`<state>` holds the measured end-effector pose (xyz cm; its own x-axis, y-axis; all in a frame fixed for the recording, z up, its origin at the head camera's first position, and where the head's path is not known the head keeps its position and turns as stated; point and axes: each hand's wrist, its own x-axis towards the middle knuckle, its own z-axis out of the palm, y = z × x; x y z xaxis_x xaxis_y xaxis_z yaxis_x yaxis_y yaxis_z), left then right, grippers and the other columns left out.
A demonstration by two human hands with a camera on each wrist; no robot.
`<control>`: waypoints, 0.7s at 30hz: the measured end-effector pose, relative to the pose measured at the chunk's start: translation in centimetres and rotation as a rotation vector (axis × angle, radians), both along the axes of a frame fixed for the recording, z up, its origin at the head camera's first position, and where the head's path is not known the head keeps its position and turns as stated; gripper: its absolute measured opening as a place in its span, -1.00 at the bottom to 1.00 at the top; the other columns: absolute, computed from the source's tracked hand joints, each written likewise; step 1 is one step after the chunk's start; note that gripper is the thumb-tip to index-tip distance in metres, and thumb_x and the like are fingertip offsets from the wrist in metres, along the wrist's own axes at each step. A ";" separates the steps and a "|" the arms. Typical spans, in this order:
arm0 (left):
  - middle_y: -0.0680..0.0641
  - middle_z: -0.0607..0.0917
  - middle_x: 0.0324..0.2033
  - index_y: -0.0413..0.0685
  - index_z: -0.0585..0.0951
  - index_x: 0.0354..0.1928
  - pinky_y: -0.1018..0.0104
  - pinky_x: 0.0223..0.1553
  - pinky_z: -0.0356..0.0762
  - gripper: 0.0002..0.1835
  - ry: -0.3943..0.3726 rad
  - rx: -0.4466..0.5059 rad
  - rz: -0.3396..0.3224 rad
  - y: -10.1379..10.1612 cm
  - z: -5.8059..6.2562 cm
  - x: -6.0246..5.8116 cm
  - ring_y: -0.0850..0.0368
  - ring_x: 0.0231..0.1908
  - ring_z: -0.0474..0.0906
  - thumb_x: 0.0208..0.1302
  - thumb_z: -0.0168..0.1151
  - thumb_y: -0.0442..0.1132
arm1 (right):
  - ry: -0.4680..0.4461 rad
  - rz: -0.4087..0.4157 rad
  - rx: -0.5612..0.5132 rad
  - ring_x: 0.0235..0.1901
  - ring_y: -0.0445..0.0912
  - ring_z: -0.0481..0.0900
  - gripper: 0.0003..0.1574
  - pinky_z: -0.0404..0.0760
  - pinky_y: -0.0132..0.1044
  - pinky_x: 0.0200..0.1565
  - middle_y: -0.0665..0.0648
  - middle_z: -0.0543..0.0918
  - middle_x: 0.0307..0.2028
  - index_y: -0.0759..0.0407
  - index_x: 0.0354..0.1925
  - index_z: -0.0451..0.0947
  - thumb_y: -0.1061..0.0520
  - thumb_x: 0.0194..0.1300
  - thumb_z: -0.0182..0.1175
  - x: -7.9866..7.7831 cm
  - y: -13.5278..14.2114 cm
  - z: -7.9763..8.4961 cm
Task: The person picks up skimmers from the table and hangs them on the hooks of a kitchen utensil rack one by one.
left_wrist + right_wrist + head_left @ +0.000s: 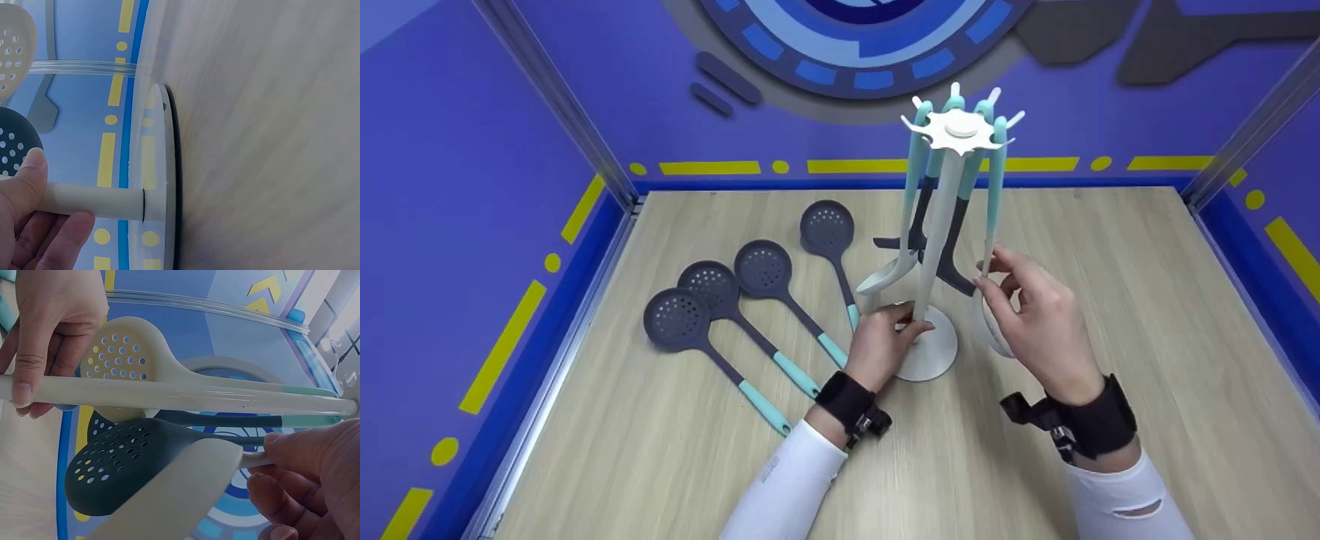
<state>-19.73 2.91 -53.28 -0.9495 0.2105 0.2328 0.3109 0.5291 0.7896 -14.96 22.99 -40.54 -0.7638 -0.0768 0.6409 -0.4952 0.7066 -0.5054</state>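
Note:
A white utensil stand [942, 225] stands upright with several utensils hanging from its top hooks. My left hand [885, 341] grips the pole low down, just above the round base [159, 169]. On the stand's right side, my right hand [1046, 322] pinches the neck of a white-headed kitchen utensil [180, 489] with a mint handle [997, 176]. Its upper end is at a hook; the head is partly hidden behind my hand in the head view. A cream skimmer [121, 363] and two dark grey skimmers [118, 464] hang on the other sides.
Several dark grey skimmers [676, 319] with mint handles [765, 407] lie fanned out on the wooden table [1155, 315], left of the stand. One handle end is hidden behind my left hand. Blue printed walls [585, 97] enclose the table's back and sides.

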 end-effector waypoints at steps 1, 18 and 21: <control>0.08 0.86 -0.20 0.02 0.81 -0.02 0.48 -0.28 0.61 -0.71 -0.002 0.000 0.000 0.0 0.0 0.0 0.37 -0.24 0.73 0.34 0.45 0.00 | 0.002 -0.002 -0.002 -0.36 -0.19 0.58 -0.52 0.29 -0.53 -0.36 0.10 0.81 -0.08 0.19 0.25 0.62 0.26 0.39 0.38 0.0 0.0 0.0; 0.07 0.85 -0.17 0.03 0.80 0.02 0.44 -0.14 0.66 -0.70 0.010 0.021 -0.034 -0.2 0.0 -0.2 0.30 -0.12 0.76 0.34 0.45 -0.02 | -0.008 -0.030 0.003 -0.35 -0.20 0.56 -0.50 0.29 -0.53 -0.35 0.13 0.80 -0.07 0.22 0.27 0.61 0.24 0.39 0.38 0.0 0.2 0.0; 0.06 0.86 -0.17 -0.02 0.80 0.03 0.45 -0.12 0.67 -0.67 0.012 0.019 -0.034 -0.1 0.0 -0.2 0.29 -0.11 0.77 0.34 0.45 -0.02 | -0.002 -0.030 0.005 -0.36 -0.20 0.56 -0.49 0.29 -0.53 -0.34 0.12 0.80 -0.08 0.22 0.27 0.60 0.24 0.39 0.38 0.0 0.1 0.0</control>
<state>-19.97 2.77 -53.29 -0.9389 0.2383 0.2485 0.3382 0.5033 0.7952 -15.00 23.10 -40.57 -0.7673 -0.0570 0.6388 -0.4728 0.7233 -0.5033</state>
